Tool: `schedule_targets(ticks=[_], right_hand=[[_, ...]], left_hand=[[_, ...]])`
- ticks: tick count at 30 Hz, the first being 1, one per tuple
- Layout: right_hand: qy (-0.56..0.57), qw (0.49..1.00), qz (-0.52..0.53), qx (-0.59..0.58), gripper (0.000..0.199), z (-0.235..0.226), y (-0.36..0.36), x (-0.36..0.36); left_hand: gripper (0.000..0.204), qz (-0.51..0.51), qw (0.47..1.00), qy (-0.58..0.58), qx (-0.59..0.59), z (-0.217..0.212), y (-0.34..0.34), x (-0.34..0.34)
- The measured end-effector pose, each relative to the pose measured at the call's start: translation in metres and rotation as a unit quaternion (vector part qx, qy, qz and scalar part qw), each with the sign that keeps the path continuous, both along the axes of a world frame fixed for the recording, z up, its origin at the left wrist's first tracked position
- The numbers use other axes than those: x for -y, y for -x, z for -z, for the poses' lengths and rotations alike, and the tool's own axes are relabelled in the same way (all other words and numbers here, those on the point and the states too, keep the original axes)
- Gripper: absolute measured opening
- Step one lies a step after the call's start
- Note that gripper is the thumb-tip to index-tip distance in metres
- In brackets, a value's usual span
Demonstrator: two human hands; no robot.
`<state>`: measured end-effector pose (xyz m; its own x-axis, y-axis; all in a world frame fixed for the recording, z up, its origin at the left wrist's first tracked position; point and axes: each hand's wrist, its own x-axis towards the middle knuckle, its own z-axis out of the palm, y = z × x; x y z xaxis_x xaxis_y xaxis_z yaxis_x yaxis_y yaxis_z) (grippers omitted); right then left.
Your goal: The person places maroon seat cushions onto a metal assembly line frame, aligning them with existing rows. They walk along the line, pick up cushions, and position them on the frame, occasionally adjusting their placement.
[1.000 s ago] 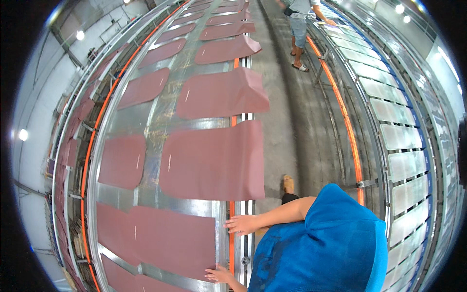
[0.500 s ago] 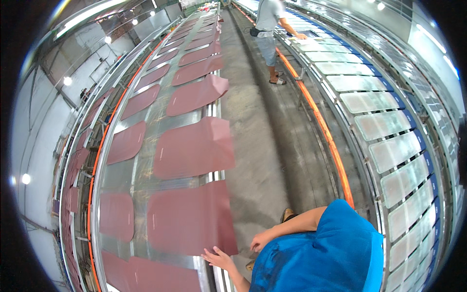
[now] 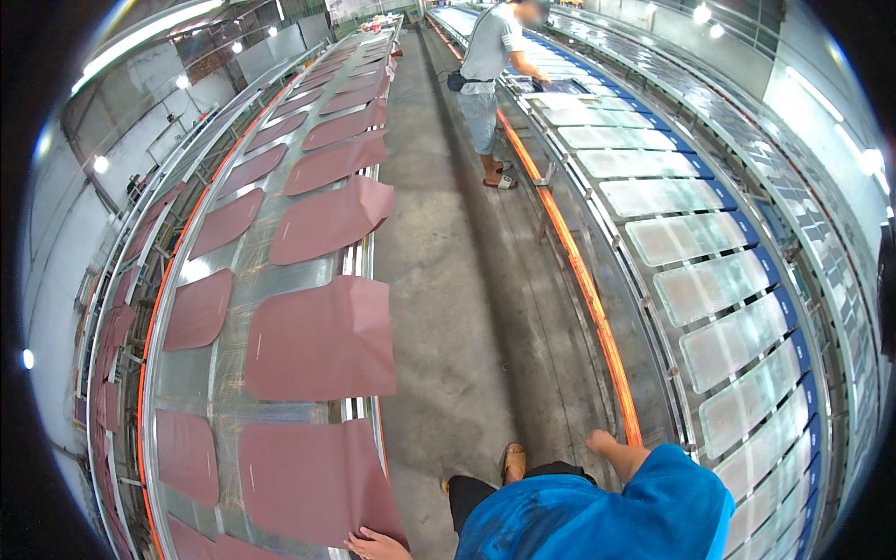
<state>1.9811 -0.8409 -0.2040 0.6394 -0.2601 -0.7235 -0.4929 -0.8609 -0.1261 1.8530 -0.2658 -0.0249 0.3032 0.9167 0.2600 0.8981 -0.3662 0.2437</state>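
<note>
My left hand is at the lower edge of the picture, its fingers stretched out and apart. It lies against the near right edge of a maroon sheet with rounded corners; whether it touches the sheet I cannot tell. The sheet lies on a long table and overhangs its right side. My right hand hangs out over the aisle near the orange rail, and nothing shows in it. Its fingers are too small and turned away to make out. Beyond the nearest sheet lies another large maroon sheet with a creased right edge.
Several more maroon pieces run along the metal table. Right of the concrete aisle, an orange rail borders a second table with pale rounded panels. A co-worker in grey leans over that table, hands at a dark flat frame.
My view has swung, so the tables sit further left. My right hand has moved away from my body toward the orange rail. The left stays by the nearest sheet's edge.
</note>
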Motion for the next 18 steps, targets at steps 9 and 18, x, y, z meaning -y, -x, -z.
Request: schedule_targets(ticks=[9,18], right_hand=[[-0.165,0.968,-0.113,-0.148,0.032,0.037,0.047,-0.055],[-0.096,0.926,-0.366,0.005,0.04,0.017,-0.206,-0.15]], left_hand=[[0.044,0.049,0.989,-0.135,0.042,-0.014,-0.012,0.004],[0.043,0.021,0.987,-0.133,0.089,-0.016,-0.024,0.004]])
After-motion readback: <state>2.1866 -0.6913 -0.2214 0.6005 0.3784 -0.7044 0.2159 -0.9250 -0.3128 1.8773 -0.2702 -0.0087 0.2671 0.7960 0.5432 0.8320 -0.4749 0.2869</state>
